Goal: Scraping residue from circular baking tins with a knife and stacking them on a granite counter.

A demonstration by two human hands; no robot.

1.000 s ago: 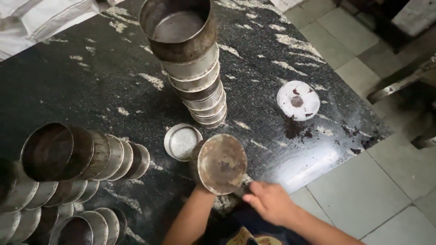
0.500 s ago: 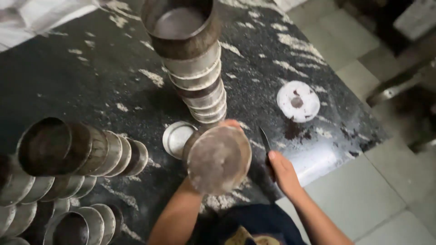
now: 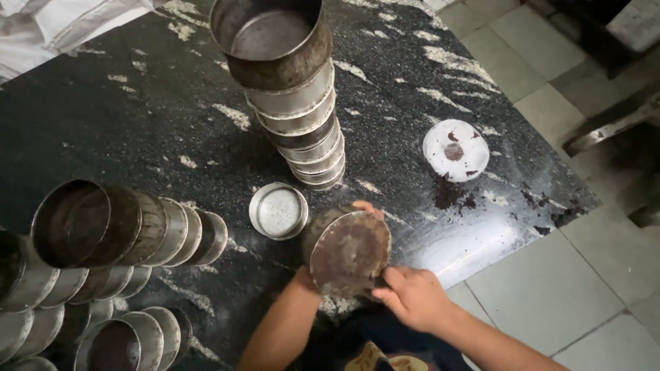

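My left hand [image 3: 357,209] holds a round metal tin [image 3: 347,253] tilted on its side, its dark stained bottom facing me; only the fingertips show over the tin's far rim. My right hand [image 3: 411,297] is closed at the tin's lower right edge, gripping a thin dark tool [image 3: 380,280] against it, mostly hidden. A small shallow tin [image 3: 278,210] lies flat on the black stone table [image 3: 137,117] just left of the held tin.
A tall stack of tins [image 3: 292,89] stands behind the held tin. Rows of nested tins [image 3: 117,227] fill the left side. A white disc [image 3: 456,150] with dark crumbs lies at the right. The table edge [image 3: 509,237] meets a tiled floor.
The tin has dropped lower and nearer to me. My right hand has moved from the table beside the tin onto its lower right edge.
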